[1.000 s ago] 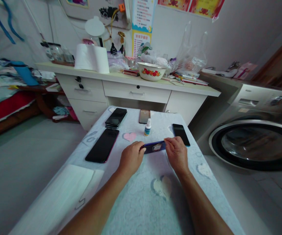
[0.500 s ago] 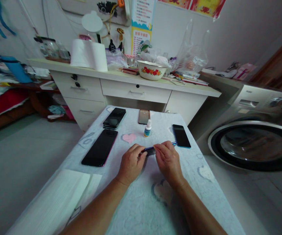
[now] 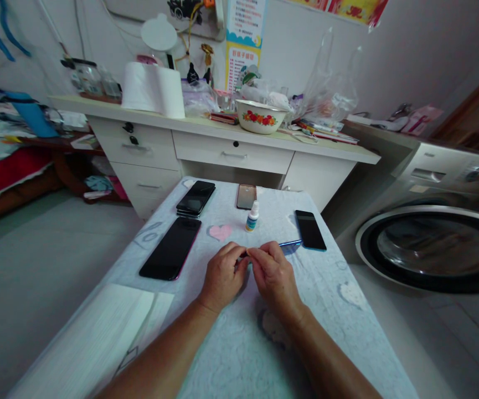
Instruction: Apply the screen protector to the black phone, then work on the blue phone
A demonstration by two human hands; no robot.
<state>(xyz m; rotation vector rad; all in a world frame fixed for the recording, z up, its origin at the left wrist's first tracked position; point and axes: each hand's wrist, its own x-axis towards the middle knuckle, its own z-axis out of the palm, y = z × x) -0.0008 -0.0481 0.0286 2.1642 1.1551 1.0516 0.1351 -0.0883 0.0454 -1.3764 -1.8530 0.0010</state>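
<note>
Head view: nearest, at the lower left, a white ribbed sheet (image 3: 93, 327) lies along the edge of the cloth-covered surface (image 3: 231, 360). Both forearms reach in from below, and the hands come together over the middle of the cloth. The left hand (image 3: 223, 278) pinches the left end of a slim blue device (image 3: 291, 244) between thumb and fingers. The right hand (image 3: 276, 281) has its fingertips drawn together against those of the left; what they pinch is hidden, so I cannot tell. The device runs behind the right hand, its blue edge showing beyond the knuckles.

Left of the hands lies a large black phone (image 3: 170, 249) with a pinkish edge. To their right, a smaller dark phone (image 3: 310, 230) lies just beyond the device's exposed end. Past the hands are a printed pink heart (image 3: 220, 232) and an upright small white-capped bottle (image 3: 252, 216). Farther back sit a stack of dark phones (image 3: 196, 198) on the left and a copper-edged flat item (image 3: 246, 197) behind the bottle.

Beyond stands a white desk (image 3: 231, 148) carrying white paper rolls (image 3: 152, 90) and a floral bowl (image 3: 261, 117), with a washing machine (image 3: 430, 238) to the right.
</note>
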